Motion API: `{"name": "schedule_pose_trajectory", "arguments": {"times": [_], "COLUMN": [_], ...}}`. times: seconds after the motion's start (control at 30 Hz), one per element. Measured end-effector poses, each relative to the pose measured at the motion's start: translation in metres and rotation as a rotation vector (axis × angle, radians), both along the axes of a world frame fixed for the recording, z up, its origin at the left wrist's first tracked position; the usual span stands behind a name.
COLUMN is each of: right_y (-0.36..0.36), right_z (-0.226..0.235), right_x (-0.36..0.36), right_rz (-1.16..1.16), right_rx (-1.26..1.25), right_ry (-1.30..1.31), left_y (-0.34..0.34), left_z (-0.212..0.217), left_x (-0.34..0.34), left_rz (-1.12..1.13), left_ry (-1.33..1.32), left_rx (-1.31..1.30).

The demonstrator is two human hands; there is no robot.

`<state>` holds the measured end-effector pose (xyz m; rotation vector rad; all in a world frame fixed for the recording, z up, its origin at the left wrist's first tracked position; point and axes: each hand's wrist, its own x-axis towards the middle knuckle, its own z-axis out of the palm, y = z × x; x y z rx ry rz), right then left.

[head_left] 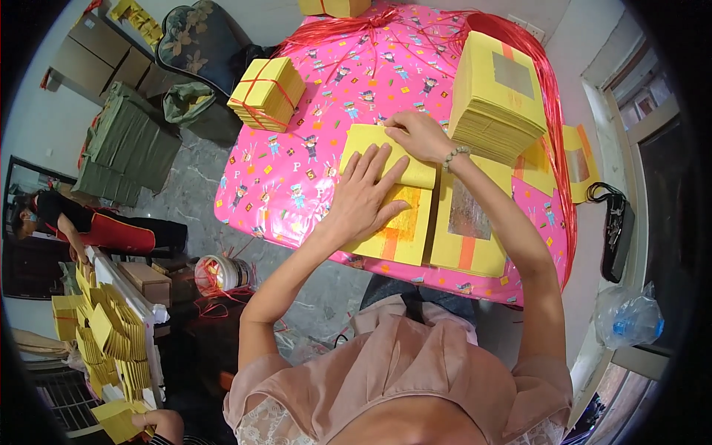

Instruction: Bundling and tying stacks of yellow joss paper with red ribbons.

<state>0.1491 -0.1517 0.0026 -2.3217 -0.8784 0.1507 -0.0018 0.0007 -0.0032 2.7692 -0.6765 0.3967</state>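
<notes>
In front of me a yellow joss paper sheet (414,176) is folded over at its far part, and its near part shows an orange-gold patch. My left hand (362,199) lies flat across the fold with fingers spread. At the far edge of the folded part, my right hand (420,138), with a beaded bracelet at the wrist, has its fingers curled and closed on the paper. Just right of it lies more yellow joss paper (451,256) with a silver patch and an orange strip, partly under my right forearm. A tall stack of joss paper (489,111) stands beyond.
The pink patterned tablecloth (311,204) covers the table. A bundle tied with red string (267,96) sits at far left; red strings (552,141) hang along the right edge. On the left, another person (111,226) stands by a bench heaped with yellow paper bundles (111,334).
</notes>
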Motion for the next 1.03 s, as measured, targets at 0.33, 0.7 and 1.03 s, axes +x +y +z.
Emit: {"name": "schedule_pose_trajectory", "arguments": {"times": [0.33,0.7,1.03], "right_y": [0.002,0.003,0.002], "right_z": [-0.005,-0.009,-0.016], "right_x": [-0.002,-0.004,-0.005], "right_rz": [0.006,-0.002,-0.006], "right_rx": [0.04,0.075,0.072], "right_ry": [-0.03,-0.068,-0.08], "left_y": [0.001,0.002,0.001], "left_z": [-0.001,-0.005,-0.011], "left_x": [0.001,0.001,0.0], "left_rz": [-0.009,-0.006,0.009], "left_ry": [0.006,0.033,0.106], "left_rx": [-0.033,-0.058,-0.068]}}
